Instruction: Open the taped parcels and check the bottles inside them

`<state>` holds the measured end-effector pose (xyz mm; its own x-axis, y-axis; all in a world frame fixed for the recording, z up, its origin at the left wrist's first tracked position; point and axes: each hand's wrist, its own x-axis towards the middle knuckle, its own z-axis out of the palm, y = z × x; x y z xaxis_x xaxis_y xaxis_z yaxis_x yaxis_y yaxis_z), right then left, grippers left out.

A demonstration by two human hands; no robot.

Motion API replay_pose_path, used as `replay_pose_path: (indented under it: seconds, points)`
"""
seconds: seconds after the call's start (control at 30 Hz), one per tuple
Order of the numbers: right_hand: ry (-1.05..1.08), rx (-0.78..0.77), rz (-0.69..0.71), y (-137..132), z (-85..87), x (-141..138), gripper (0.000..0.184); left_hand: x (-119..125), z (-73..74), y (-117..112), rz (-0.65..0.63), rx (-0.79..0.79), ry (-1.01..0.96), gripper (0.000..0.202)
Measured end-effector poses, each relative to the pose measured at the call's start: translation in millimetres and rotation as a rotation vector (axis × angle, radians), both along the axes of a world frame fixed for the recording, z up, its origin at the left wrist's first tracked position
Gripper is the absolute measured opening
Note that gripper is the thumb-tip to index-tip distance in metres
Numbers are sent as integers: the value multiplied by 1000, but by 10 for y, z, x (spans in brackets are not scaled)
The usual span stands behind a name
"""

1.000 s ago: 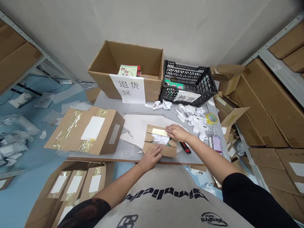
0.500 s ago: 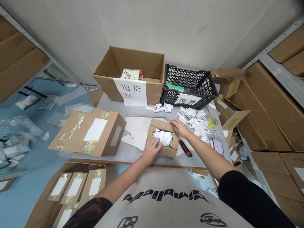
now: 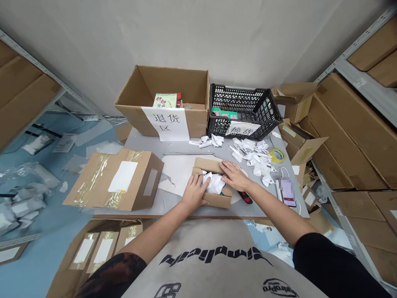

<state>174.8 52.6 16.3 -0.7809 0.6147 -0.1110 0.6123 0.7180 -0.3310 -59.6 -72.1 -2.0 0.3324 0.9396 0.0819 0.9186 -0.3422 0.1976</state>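
Observation:
A small open cardboard box (image 3: 217, 201) stands near the table's front edge, with crumpled white paper (image 3: 214, 184) inside and a bit of green showing under it. My left hand (image 3: 196, 190) lies over the box's left side, fingers spread, the fingertips at the paper. On the far right side rests my right hand (image 3: 235, 176), its fingers stretched out over the flap and rim. A red and black utility knife (image 3: 246, 198) lies on the table, partly hidden beneath my right forearm.
A taped carton (image 3: 105, 178) sits on the left. Behind stand a large open carton (image 3: 195, 120) with booklets or boxes and a black plastic crate (image 3: 266, 120). Torn paper (image 3: 256, 155), yellow tape (image 3: 277, 155) and a phone (image 3: 288, 192) lie to the right.
My right hand has shifted from the box's far corner onto its right side, fingers flatter. My left hand has spread more over the left side. The knife is now more covered.

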Motion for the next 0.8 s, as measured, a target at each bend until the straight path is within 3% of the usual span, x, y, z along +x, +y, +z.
replay_pose_path:
  seconds: [0.07,0.13,0.2,0.27,0.43,0.53,0.67,0.8]
  points:
    - [38,24,-15,-67,40,2,84,3,-30,-7,-3,-2,-7,111]
    - [49,58,9,-136,47,-12,105,11,-39,-8,-11,-8,-5,110]
    - [34,91,33,-174,25,-34,126,19,-13,22,-30,-13,10,112]
    - [12,125,35,-154,-20,-59,135,18,42,102,-70,-19,40,118]
    - [-85,43,53,65,-175,-82,136,-51,152,436,-298,-59,132,127]
    - [-124,-52,64,100,-221,-58,135,-97,130,590,-303,-107,159,126]
    - [-14,31,67,-135,-224,-19,134,-101,68,652,-268,-126,202,127]
    - [-45,-6,51,-421,-247,-9,140,-158,71,646,-313,-90,165,121]
